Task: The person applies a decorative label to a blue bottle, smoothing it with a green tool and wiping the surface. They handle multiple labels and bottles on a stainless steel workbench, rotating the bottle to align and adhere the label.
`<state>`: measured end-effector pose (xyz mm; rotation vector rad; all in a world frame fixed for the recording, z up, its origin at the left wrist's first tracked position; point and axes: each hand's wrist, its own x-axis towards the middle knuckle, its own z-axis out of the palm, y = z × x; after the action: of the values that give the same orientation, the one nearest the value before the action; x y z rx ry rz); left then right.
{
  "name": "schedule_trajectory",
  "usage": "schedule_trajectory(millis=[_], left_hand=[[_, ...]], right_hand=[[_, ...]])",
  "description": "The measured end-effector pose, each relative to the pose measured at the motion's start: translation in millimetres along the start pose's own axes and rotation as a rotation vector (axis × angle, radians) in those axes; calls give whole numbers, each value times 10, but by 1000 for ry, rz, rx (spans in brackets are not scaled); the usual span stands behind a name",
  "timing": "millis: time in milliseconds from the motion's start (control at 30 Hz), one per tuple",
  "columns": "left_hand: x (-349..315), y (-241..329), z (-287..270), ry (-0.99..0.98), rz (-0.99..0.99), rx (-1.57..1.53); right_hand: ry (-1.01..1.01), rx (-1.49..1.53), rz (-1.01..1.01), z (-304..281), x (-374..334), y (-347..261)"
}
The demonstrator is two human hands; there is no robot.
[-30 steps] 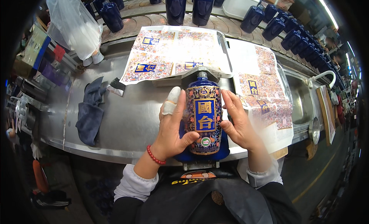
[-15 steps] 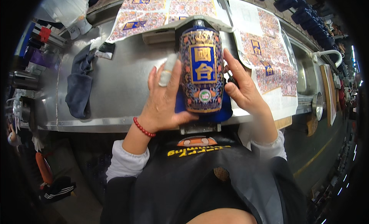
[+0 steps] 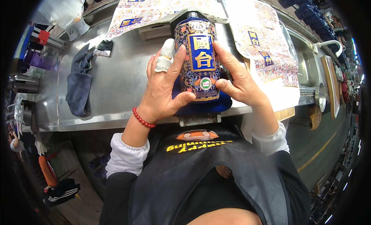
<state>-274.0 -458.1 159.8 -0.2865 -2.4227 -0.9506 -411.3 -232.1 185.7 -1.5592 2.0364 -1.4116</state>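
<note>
A blue bottle (image 3: 199,60) with a dense floral pattern and a gold-framed blue panel lies in front of me, neck pointing away, above a dark blue rest (image 3: 223,105). My left hand (image 3: 162,89) grips its left side, thumb along the lower edge and fingers spread. Pale coverings (image 3: 165,55) wrap one or two of its fingers, and a red bead bracelet (image 3: 142,118) circles the wrist. Against the bottle's right side, my right hand (image 3: 241,80) presses with fingers and thumb. The bottle's underside is hidden.
Printed floral sheets (image 3: 266,51) lie on the steel worktop (image 3: 116,86) to the right, with another sheet (image 3: 131,22) at the back left. A dark cloth (image 3: 79,86) rests on the left. Farther right are a sink (image 3: 307,64) and a white tap (image 3: 330,45).
The bottle and both hands sit slightly higher in the picture. My right hand's fingers have come in closer, onto the bottle's side, and my left thumb has moved up to its lower edge.
</note>
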Motion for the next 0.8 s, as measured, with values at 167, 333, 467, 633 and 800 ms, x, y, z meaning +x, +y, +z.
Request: schedule_trajectory(millis=[167, 333, 467, 633, 800], left_hand=[[-3, -14, -45, -34, -18, -3], [178, -75, -113, 27, -44, 12], [265, -70, -94, -13, -71, 25], [269, -66, -85, -18, -86, -6], [280, -90, -97, -1, -102, -8]], right_hand=[[-79, -132, 52, -73, 7, -18], [-31, -46, 86, -119, 131, -5], [-32, -25, 58, -109, 211, 6], [-54, -42, 72, -146, 225, -6], [-44, -21, 105, -171, 256, -23]])
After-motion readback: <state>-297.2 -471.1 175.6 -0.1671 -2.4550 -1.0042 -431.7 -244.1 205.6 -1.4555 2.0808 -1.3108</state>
